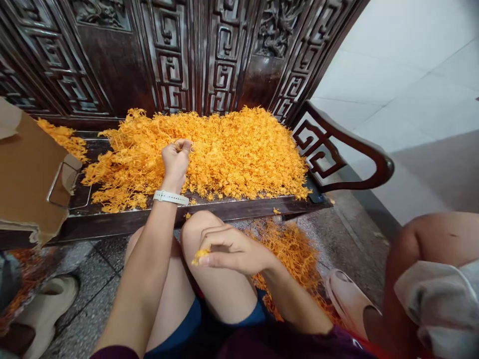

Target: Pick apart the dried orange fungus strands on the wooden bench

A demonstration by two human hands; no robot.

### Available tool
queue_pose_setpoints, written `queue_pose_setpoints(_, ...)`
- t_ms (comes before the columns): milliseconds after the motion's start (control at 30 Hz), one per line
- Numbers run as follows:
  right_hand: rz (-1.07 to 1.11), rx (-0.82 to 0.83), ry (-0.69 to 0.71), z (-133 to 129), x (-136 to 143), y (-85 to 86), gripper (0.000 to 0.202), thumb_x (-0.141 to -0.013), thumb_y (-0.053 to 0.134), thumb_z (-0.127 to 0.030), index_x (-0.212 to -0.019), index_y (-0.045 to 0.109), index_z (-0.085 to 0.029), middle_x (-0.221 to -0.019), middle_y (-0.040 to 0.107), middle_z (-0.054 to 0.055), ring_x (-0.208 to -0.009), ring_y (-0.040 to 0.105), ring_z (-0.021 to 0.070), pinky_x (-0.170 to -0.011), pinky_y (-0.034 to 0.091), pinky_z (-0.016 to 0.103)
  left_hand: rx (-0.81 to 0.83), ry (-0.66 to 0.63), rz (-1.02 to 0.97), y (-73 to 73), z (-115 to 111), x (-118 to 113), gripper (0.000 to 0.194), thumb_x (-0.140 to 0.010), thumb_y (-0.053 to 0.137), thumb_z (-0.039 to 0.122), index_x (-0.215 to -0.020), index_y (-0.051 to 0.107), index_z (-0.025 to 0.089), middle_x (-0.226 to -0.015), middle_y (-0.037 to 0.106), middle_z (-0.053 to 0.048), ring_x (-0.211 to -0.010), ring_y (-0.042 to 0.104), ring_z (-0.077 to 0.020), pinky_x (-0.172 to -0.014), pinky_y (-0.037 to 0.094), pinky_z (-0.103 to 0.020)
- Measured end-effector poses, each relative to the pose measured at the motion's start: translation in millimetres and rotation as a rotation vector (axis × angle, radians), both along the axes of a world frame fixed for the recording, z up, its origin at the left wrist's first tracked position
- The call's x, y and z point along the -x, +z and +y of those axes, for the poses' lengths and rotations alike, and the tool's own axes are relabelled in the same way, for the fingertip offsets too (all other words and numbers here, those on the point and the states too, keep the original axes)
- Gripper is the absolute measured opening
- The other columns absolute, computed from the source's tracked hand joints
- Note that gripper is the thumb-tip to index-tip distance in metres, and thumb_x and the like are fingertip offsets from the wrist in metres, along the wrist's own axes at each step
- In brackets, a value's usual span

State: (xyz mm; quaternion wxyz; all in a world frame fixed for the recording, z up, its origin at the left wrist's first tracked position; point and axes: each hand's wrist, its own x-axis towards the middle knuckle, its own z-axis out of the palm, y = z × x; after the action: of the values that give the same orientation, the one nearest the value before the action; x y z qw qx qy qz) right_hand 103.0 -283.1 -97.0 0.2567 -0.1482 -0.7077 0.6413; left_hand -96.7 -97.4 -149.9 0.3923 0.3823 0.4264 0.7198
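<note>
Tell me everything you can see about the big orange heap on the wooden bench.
The orange heap is a loose, tangled mass of thin, stringy strands, bright orange-yellow and dry-looking. It covers most of the dark carved bench seat, reaching the backrest and spilling toward the cardboard box. The left hand, with a white wristband, is closed on strands at its near side. A few bits lie on the seat edge.

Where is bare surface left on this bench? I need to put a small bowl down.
A dark bare patch shows at the front left, between the cardboard box and the orange strand pile. The front edge strip is thinly scattered. The rest of the seat is crowded by the pile, with the left hand in it.
</note>
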Motion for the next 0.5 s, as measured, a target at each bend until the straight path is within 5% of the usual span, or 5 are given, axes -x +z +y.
queue_pose_setpoints(67, 0.078, 0.109, -0.164, 5.9, -2.2, 0.2, 0.008, -0.092, 0.08, -0.027, -0.094, 0.078, -0.019, -0.088, 0.072, 0.003, -0.08, 0.064, 0.0133, -0.074, 0.051, 0.028, 0.016, 0.044, -0.066, 4.7, -4.2, 3.3, 0.019, -0.095, 0.069, 0.011, -0.076, 0.066, 0.015, -0.064, 0.062, 0.002, -0.048, 0.037, -0.0053, -0.048, 0.024, -0.024)
queue_pose_setpoints(167, 0.326, 0.514, -0.481, 28.4, -6.5, -2.0, 0.016, -0.092, 0.079, -0.033, -0.102, 0.077, -0.021, -0.079, 0.063, -0.001, -0.065, 0.054, 0.0093, -0.062, 0.047, 0.024, 0.011, 0.022, -0.107, 10.6, -13.3, 0.5, 0.021, -0.091, 0.073, 0.014, -0.072, 0.066, 0.018, -0.065, 0.062, 0.001, -0.049, 0.04, -0.0062, -0.045, 0.025, -0.023)
queue_pose_setpoints(300, 0.512, 1.043, -0.637, 59.3, -14.4, -6.4, 0.02, -0.101, 0.065, -0.035, -0.102, 0.071, -0.015, -0.068, 0.053, -0.004, -0.055, 0.045, 0.0068, -0.053, 0.045, 0.02, -0.079, -0.094, -0.059, 12.9, -17.7, -1.7, 0.023, -0.084, 0.083, 0.026, -0.07, 0.067, 0.019, -0.07, 0.063, -0.001, -0.056, 0.05, -0.0079, -0.046, 0.03, -0.021)
queue_pose_setpoints(400, 0.549, 1.125, -0.698, 68.6, -18.3, -10.1, 0.013, -0.1, 0.064, -0.019, -0.087, 0.064, -0.016, -0.062, 0.05, -0.006, -0.052, 0.045, 0.0059, -0.051, 0.044, 0.018, -0.132, -0.17, -0.038, 14.3, -19.0, -1.3, 0.031, -0.078, 0.089, 0.04, -0.069, 0.069, 0.019, -0.07, 0.064, -0.002, -0.054, 0.047, -0.0069, -0.047, 0.033, -0.021)
queue_pose_setpoints(500, 0.551, 1.094, -0.78, 70.7, -19.1, -12.7, 0.012, -0.095, 0.064, -0.007, -0.086, 0.062, -0.016, -0.071, 0.062, -0.002, -0.058, 0.053, 0.0059, -0.056, 0.049, 0.017, -0.149, -0.274, -0.025, 17.1, -23.2, -1.7, 0.04, -0.069, 0.094, 0.052, -0.069, 0.071, 0.019, -0.067, 0.062, -0.001, -0.053, 0.045, -0.0069, -0.046, 0.032, -0.021)
